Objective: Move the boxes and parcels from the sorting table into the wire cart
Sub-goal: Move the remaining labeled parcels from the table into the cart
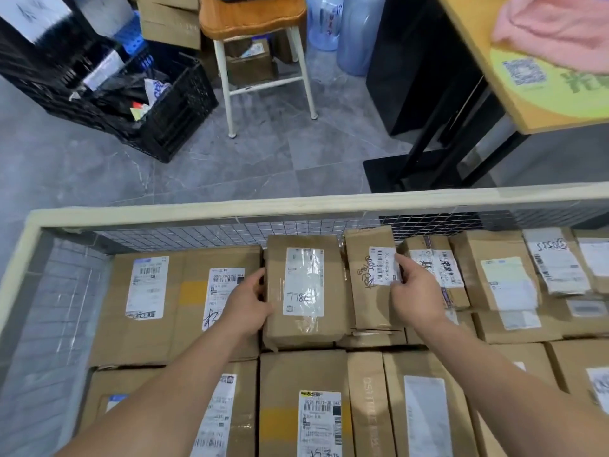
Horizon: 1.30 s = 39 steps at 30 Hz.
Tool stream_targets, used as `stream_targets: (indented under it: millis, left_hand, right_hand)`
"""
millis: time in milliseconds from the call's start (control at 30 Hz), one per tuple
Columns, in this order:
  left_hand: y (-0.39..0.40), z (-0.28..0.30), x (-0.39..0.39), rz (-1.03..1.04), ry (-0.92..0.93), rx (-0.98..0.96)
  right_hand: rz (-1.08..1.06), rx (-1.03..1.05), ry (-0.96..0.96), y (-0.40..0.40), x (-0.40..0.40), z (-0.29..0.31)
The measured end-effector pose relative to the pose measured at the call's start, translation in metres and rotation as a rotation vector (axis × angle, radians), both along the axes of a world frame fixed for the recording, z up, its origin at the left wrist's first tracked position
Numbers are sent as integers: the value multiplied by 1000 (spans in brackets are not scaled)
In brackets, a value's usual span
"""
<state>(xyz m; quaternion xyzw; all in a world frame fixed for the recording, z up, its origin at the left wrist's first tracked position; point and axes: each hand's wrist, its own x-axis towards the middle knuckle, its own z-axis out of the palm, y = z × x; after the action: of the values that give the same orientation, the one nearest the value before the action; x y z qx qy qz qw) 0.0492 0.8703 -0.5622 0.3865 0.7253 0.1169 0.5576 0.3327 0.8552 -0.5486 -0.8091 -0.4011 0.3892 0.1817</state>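
The wire cart (204, 209) with a padded cream rim fills the lower view and is packed with several brown cardboard boxes. My left hand (247, 303) grips the left edge of a box with a long white label (304, 324), which lies on top of the others near the cart's far wall. My right hand (416, 293) holds the right side of a narrower box with handwriting and a barcode label (365, 305), right beside the first one.
Beyond the cart on the grey tiled floor stand a black plastic crate (171, 117), a wooden stool with white legs (263, 61) and water bottles (356, 34). A wooden table (527, 103) with a pink cloth is at the upper right, on a black frame.
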Motion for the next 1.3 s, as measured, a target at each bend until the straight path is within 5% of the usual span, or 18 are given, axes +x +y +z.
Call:
stream_targets:
  millis: [300, 533, 967, 1300]
  left_hand:
    - [-5, 18, 3, -83, 65, 5]
    - [-26, 87, 7, -234, 160, 76]
    - [-43, 307, 45, -958, 422, 538]
    - [-95, 430, 125, -1220, 437, 891]
  right_hand:
    - [159, -56, 13, -21, -7, 15]
    - [140, -62, -20, -50, -8, 67]
    - [178, 25, -256, -125, -28, 283]
    - [24, 124, -522, -207, 25, 409]
